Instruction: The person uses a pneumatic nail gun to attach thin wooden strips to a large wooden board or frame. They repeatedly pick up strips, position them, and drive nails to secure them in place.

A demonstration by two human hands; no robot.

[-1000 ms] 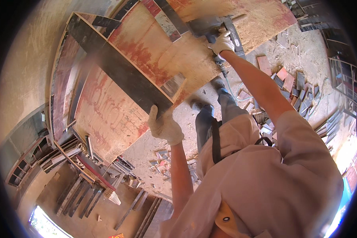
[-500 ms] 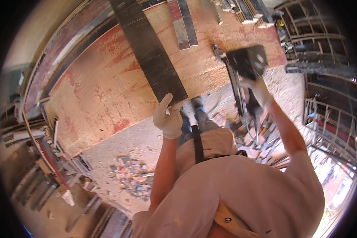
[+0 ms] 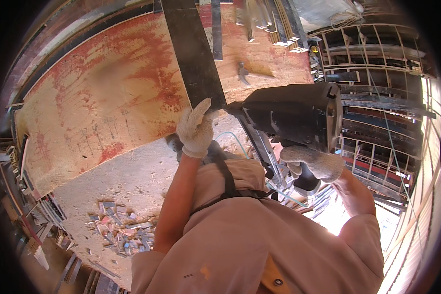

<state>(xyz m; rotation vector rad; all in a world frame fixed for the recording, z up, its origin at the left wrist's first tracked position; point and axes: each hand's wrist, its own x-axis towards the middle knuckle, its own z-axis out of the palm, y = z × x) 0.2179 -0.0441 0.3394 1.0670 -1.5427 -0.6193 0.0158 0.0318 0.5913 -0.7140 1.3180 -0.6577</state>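
Note:
A long black board [image 3: 193, 59] lies across the worktable, its near end reaching the table's front edge. My left hand [image 3: 196, 130], in a pale knit glove, grips that near end, with a finger on top and others hidden beneath. My gloved right hand [image 3: 316, 164] is wrapped around the handle of a black nail gun [image 3: 289, 115], held level to the right of the board. The nail gun's nose is at the board's near right corner; whether it touches cannot be made out. A thin air hose hangs below the tool.
A claw hammer [image 3: 243, 73] lies on the red-stained plywood worktable [image 3: 117, 93]. Several narrow strips [image 3: 279, 24] are stacked at its far right. Wood offcuts [image 3: 120, 228] are heaped on the floor at left. A rack of boards [image 3: 382, 103] stands at right.
My right hand has brought the nail gun left and nearer, its nose now at the board's end. My left hand stays on the board. The view has shifted, and the hammer now shows.

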